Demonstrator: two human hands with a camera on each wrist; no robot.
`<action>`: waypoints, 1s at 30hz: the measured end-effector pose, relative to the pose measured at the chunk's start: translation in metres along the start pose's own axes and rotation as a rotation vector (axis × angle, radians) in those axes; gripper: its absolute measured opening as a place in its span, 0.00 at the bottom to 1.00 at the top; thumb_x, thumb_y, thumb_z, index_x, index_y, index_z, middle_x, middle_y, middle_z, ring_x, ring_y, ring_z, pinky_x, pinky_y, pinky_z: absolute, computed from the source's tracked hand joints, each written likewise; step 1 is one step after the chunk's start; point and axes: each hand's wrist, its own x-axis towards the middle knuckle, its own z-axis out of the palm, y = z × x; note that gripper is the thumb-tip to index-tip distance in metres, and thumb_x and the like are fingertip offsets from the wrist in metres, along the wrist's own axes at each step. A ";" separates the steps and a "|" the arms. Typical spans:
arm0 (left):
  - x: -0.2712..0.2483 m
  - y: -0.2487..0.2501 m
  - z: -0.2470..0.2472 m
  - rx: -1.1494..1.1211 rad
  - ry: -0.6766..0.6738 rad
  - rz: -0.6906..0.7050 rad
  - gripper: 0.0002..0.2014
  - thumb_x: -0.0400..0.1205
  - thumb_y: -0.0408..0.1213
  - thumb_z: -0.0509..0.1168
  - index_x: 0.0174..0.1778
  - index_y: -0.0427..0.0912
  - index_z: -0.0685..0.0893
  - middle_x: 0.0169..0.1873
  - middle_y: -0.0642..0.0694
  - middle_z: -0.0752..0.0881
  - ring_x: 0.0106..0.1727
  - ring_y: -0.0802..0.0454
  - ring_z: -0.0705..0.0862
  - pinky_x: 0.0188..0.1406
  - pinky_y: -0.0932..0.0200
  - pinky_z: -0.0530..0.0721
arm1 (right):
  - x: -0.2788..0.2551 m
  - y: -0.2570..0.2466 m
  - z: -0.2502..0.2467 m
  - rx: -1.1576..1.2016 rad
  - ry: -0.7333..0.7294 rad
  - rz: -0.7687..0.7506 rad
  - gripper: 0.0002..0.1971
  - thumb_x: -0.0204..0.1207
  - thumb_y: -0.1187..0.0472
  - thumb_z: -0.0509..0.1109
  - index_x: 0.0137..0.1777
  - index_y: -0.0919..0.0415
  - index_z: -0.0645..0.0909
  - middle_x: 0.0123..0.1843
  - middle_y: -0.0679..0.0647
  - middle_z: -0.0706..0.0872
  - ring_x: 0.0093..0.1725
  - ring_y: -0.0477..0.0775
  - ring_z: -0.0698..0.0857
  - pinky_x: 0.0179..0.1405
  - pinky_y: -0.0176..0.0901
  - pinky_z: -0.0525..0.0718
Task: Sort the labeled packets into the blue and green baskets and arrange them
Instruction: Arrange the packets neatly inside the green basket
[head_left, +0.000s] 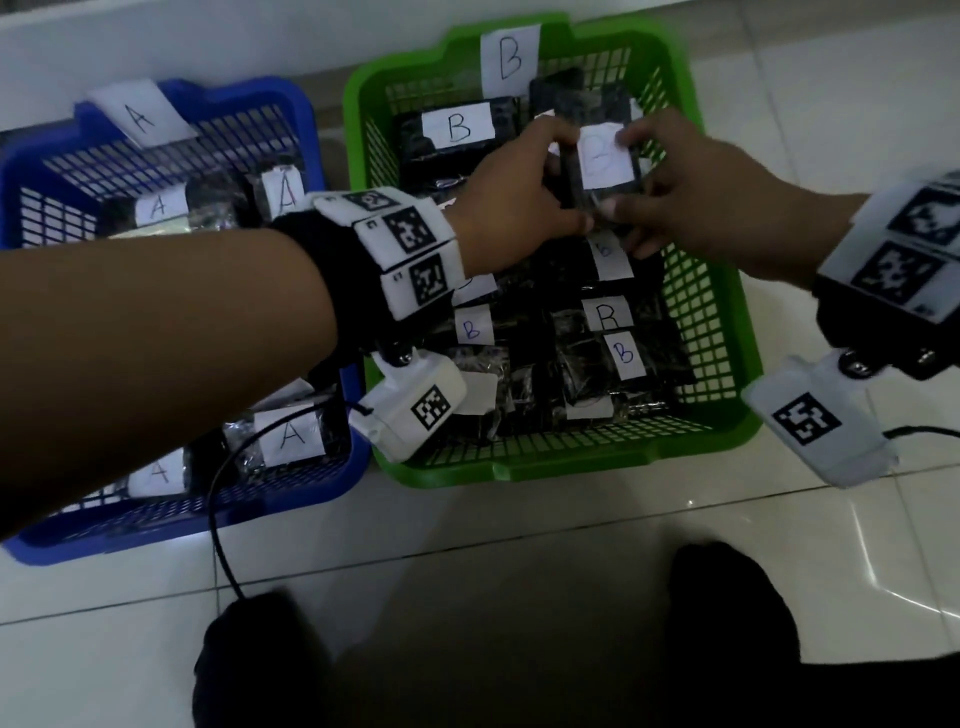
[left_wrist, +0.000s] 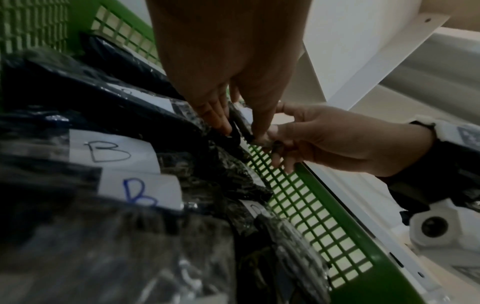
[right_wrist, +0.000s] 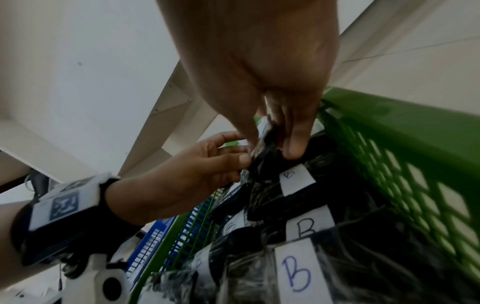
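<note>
A black packet with a white B label (head_left: 602, 161) is held upright over the green basket (head_left: 722, 322). My left hand (head_left: 524, 197) pinches its left edge and my right hand (head_left: 691, 192) pinches its right edge. The left wrist view shows the same packet edge-on (left_wrist: 240, 124) between my left hand's fingers (left_wrist: 218, 119), with my right hand (left_wrist: 324, 139) on its other side. The right wrist view shows the packet (right_wrist: 270, 142) pinched by my right hand's fingers (right_wrist: 293, 142). Several B packets (head_left: 608, 317) fill the green basket. A packets (head_left: 156, 208) lie in the blue basket (head_left: 41, 171).
A sheet marked B (head_left: 509, 57) hangs on the green basket's far wall and a sheet marked A (head_left: 140, 117) on the blue one's. The baskets stand side by side on white floor tiles (head_left: 519, 571). Dark-clad knees (head_left: 727, 623) are at the bottom.
</note>
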 end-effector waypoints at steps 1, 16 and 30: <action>-0.002 0.003 0.001 -0.042 -0.011 -0.008 0.32 0.73 0.38 0.76 0.70 0.41 0.68 0.49 0.52 0.80 0.41 0.59 0.81 0.37 0.71 0.79 | -0.001 0.001 0.000 -0.092 0.070 -0.036 0.24 0.76 0.62 0.72 0.69 0.58 0.66 0.41 0.54 0.84 0.33 0.57 0.84 0.29 0.45 0.85; -0.008 -0.013 -0.008 0.663 -0.113 0.131 0.24 0.82 0.49 0.61 0.73 0.47 0.68 0.76 0.46 0.66 0.76 0.44 0.62 0.68 0.45 0.62 | 0.006 0.027 0.004 -0.679 0.332 -0.090 0.30 0.70 0.48 0.73 0.67 0.62 0.70 0.57 0.69 0.79 0.65 0.66 0.70 0.61 0.57 0.63; -0.007 -0.008 -0.013 0.661 -0.170 0.077 0.24 0.84 0.50 0.58 0.77 0.66 0.64 0.77 0.44 0.65 0.76 0.38 0.60 0.72 0.41 0.57 | -0.001 0.034 0.022 -0.685 0.374 -0.147 0.20 0.73 0.56 0.69 0.61 0.67 0.75 0.59 0.69 0.75 0.62 0.70 0.69 0.49 0.54 0.66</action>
